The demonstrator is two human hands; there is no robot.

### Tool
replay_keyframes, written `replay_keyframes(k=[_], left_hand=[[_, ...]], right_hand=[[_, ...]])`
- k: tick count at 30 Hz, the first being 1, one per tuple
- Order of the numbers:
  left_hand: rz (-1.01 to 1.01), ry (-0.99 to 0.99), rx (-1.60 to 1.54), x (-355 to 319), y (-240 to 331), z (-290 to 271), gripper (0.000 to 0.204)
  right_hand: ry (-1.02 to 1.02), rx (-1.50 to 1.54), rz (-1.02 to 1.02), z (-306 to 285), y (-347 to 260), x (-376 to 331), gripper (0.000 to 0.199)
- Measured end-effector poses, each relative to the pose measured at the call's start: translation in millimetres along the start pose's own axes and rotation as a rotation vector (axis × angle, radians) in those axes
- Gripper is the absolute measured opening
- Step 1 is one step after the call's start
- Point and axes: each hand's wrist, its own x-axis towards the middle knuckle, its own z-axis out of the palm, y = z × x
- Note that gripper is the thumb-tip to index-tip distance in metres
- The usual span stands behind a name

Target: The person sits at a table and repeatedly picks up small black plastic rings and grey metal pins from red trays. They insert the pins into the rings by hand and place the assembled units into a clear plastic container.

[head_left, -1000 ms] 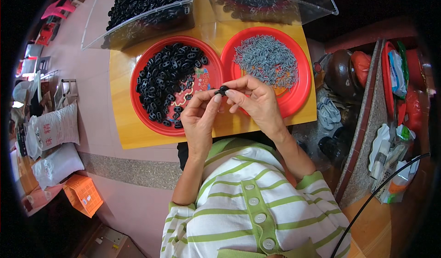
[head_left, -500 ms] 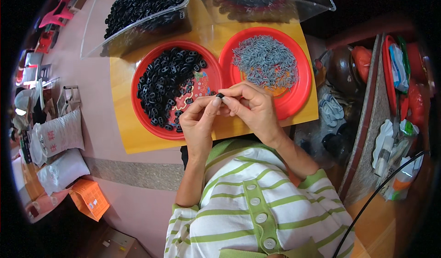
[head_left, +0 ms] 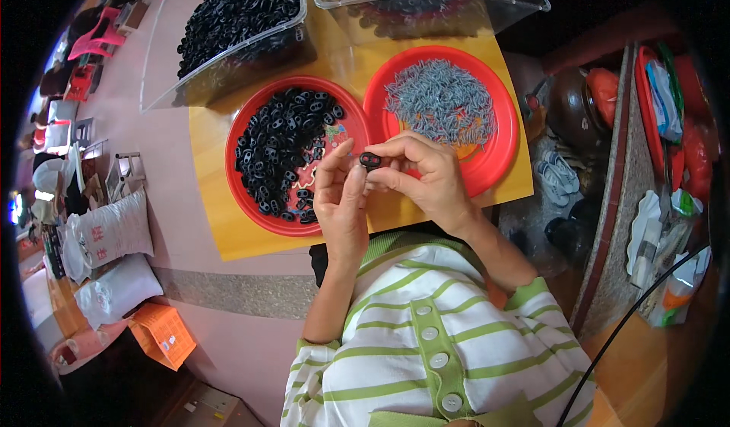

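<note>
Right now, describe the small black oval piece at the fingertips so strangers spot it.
On the yellow tabletop, find the round red plastic tray bearing black pieces. Near its right edge, the right hand holds the small black oval piece, apart from its heaped lookalikes.

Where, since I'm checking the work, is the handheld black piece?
Near the centre of the head view, the black piece is in the right hand, beside the left hand, just below where the left red plate and right red plate meet.
</note>
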Motion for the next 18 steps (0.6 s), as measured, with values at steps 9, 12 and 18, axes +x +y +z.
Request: replay_keyframes(k=[9,12,18], left_hand=[[0.299,-0.288,0.297,2.8,-8.3,-20.1,0.022],[0.227,-0.271,0.268,2.5,-11.7,-24.8,0.019],[0.159,-0.24,0.177,5.9,-16.2,-29.8,0.016]], right_hand=[[-0.157,0.384,0.233,-10.5,5.4,-10.3,0.019],[-0.186,0.362,0.213,-10.1,4.1,-9.4,0.018],[-0.193,0.301,0.214,-7.6,6.4,-6.7,0.017]])
